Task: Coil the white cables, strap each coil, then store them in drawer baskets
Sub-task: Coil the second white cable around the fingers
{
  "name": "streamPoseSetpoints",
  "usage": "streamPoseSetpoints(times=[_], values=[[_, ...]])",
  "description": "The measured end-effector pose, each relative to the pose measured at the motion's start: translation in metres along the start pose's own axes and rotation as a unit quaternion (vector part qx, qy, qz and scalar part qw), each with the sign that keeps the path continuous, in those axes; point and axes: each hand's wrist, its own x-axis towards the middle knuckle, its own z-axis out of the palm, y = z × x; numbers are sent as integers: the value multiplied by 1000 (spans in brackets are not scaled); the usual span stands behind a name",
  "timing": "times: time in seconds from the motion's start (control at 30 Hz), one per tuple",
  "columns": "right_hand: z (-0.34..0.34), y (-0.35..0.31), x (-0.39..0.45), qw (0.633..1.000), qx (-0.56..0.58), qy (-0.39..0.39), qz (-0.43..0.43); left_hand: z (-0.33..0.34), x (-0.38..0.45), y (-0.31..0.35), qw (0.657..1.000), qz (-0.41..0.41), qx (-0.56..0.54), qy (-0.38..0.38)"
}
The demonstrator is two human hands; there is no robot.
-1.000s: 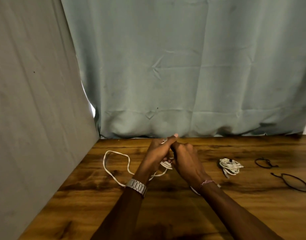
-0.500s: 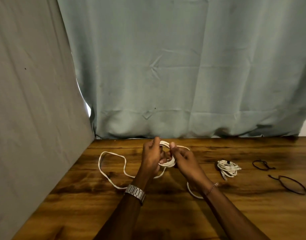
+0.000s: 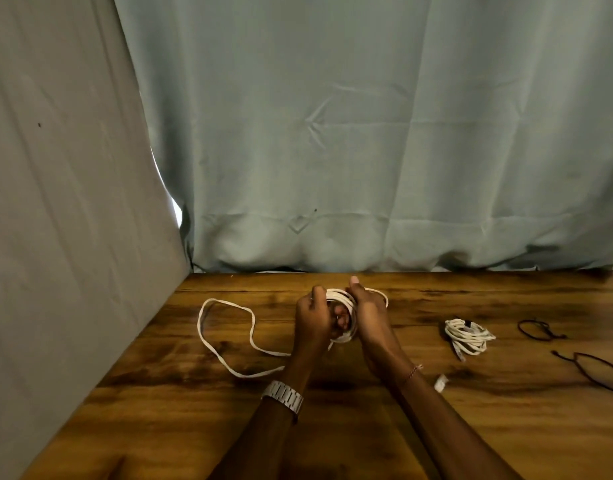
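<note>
Currently, coiling step: white cable [image 3: 343, 308] is clamped between left hand [image 3: 313, 320] and right hand [image 3: 369, 315] near the table's [image 3: 471, 427] far edge; slack awaits winding.

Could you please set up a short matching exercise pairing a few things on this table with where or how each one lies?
Things:
1. cable being coiled
2. strapped coil
3. black straps
4. wristwatch

States:
A. on the left wrist
B. lying loose at the table's right edge
C. held between left hand and right hand
D. resting bundled to the right of the hands

Pairs: 1-C, 2-D, 3-B, 4-A
</note>
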Motion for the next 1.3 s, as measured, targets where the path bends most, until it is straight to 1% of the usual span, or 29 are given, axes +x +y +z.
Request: streamPoseSetpoints(times=[0.03,0.1,0.13,0.2,0.27,0.37,0.43,0.47,0.53,0.63,0.67,0.7,0.73,0.8,0.83,0.93,1.03,1.13,1.2,1.3], values=[[-1,5,1,999,-33,7,-10,-1,-1,1,1000,-6,9,-1],[-3,15,5,988,-131,22,-77,-3,-2,2,999,-14,37,-9],[-5,21,7,971,-199,24,-133,-4,-2,2,999,-22,41,-9],[-7,30,6,921,-313,32,-229,-4,-2,4,998,-58,10,-11],[-9,33,0,894,-353,27,-275,-4,-3,8,998,-63,-5,-17],[-12,35,-2,886,-375,-7,-273,-5,-8,11,997,-65,-2,-33],[-18,39,3,877,-396,-14,-273,-3,-11,11,997,-69,6,-40],[-21,42,6,862,-413,-15,-295,-3,-12,11,997,-68,11,-40],[-24,46,7,813,-469,-17,-344,-1,-11,10,996,-76,27,-44],[-30,52,9,774,-535,-33,-337,0,-10,11,994,-89,44,-52],[-30,52,9,759,-535,-29,-369,0,-9,11,993,-97,46,-56],[-30,50,6,771,-514,-20,-375,0,-8,11,992,-103,45,-62],[-27,45,3,800,-473,1,-369,-1,-7,11,991,-105,41,-72],[-23,36,-2,894,-358,-6,-269,-1,-9,13,990,-110,18,-86],[-23,32,-4,919,-317,0,-232,-1,-9,13,989,-116,3,-89],[-25,31,-3,961,-217,22,-170,2,-8,13,985,-136,-29,-98],[-27,37,-2,983,-137,18,-117,7,-5,17,988,-127,-52,-77],[-29,29,0,990,-60,26,-127,10,1,24,994,-87,-60,-38],[-32,17,5,982,-78,14,-173,12,5,32,995,-66,-78,-24],[-34,-4,12,957,-154,-18,-244,16,11,47,992,-46,-113,-16]])
